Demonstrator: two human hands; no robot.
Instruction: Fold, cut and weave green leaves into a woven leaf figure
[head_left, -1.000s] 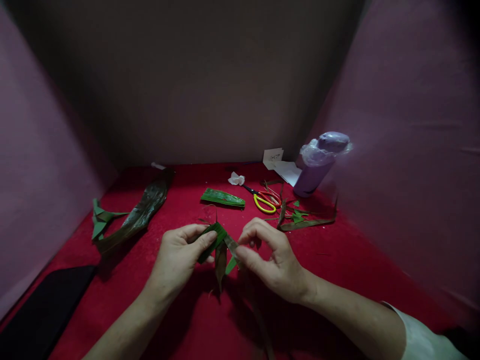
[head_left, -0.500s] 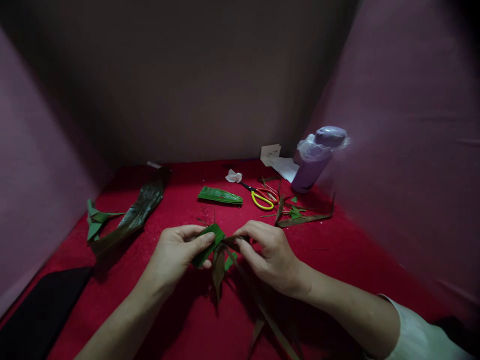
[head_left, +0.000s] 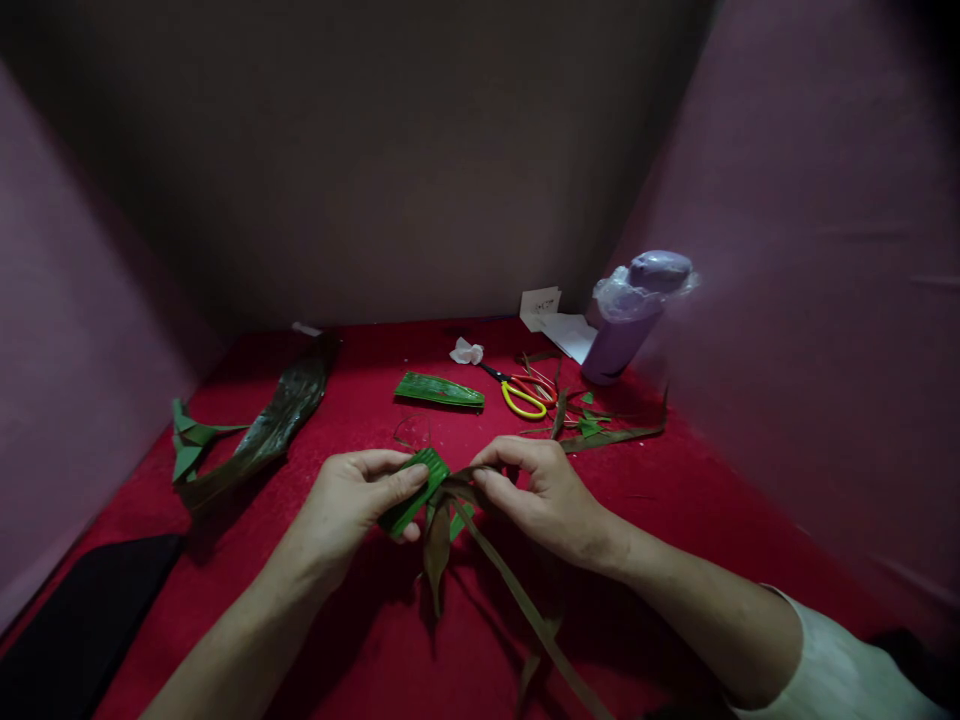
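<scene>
My left hand [head_left: 360, 500] pinches a folded green leaf piece [head_left: 420, 492] between thumb and fingers, above the red tabletop. From the right edge of that piece come brown dried leaf strips. One strip [head_left: 459, 482] is gripped by the thumb and forefinger of my right hand [head_left: 547, 500]. A pointed brown leaf end [head_left: 436, 560] hangs below the fold, and a long narrow strip [head_left: 532, 615] trails down toward the near edge. A small green leaf tip [head_left: 462, 520] shows behind the strips. How the strips join the green piece is hidden.
Beyond my hands lie a green leaf section [head_left: 439, 390], scissors [head_left: 525, 396] and a crumpled white tissue [head_left: 466, 351]. Leaf scraps [head_left: 592, 427] and a purple container with plastic wrap [head_left: 622, 345] are at right. A folded leaf shape [head_left: 191, 440] and long dark leaf [head_left: 281, 420] lie left.
My right hand has pulled its brown strip up and out to the right. The long narrow strip now trails lower right. My left hand keeps its hold; the view has shifted slightly.
</scene>
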